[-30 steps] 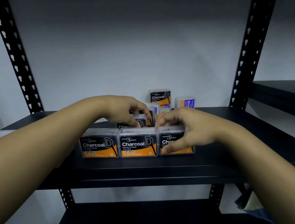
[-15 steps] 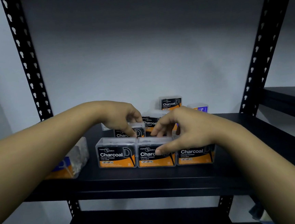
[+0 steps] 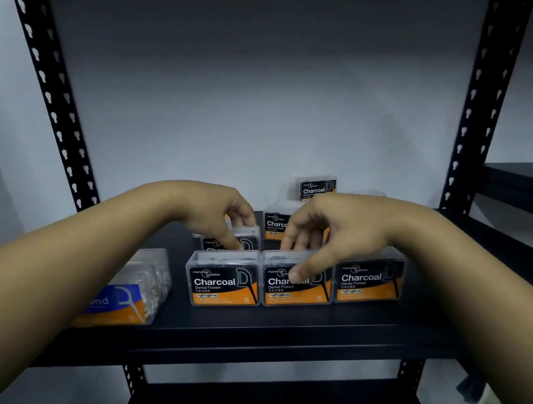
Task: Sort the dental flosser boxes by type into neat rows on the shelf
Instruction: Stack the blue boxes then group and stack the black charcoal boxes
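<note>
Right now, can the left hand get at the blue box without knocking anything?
Probably yes. The blue box sits alone left of the Charcoal row, under the left forearm; the left hand would only need to draw back.

Both forearms reach forward; left hand [image 3: 215,217] has fingers curled downward; right hand [image 3: 335,231] has thumb extended, fingers bent.

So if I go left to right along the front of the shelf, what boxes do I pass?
Blue-label flosser box → left Charcoal box → middle Charcoal box, pinched by the right hand → right Charcoal box.
</note>
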A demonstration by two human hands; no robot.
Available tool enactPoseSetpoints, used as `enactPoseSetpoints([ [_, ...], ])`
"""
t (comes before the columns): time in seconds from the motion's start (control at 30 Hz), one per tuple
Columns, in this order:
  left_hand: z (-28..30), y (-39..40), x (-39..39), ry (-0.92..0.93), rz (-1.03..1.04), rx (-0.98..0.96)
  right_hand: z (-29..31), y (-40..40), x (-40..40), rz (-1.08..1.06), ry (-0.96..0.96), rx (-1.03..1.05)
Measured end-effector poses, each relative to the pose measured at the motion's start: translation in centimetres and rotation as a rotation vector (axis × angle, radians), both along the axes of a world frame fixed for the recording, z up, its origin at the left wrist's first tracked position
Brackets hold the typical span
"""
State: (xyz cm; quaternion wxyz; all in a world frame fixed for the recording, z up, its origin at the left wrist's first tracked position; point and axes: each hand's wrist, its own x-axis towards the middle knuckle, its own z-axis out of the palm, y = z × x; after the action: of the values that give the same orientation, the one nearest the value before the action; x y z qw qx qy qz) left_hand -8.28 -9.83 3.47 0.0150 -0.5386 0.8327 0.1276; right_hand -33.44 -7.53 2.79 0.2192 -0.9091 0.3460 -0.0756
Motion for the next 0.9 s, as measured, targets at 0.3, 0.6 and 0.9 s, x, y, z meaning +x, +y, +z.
enactPoseSetpoints([
  [0.3, 3.4, 0.4, 0.0, 0.077, 0.012, 0.008, 3.9, -3.2, -0.9, -0.086, -0.089, -0.038],
  [0.6, 3.2, -2.3, -2.5, 0.04, 0.025, -0.177, 5.9, -7.2, -0.8, -0.277, 0.168, -0.142],
  [0.9, 1.9, -4.6, -6.0, -0.092, -0.071, -0.319, 5.5, -11.4, -0.6, -0.396, 0.235, -0.348],
])
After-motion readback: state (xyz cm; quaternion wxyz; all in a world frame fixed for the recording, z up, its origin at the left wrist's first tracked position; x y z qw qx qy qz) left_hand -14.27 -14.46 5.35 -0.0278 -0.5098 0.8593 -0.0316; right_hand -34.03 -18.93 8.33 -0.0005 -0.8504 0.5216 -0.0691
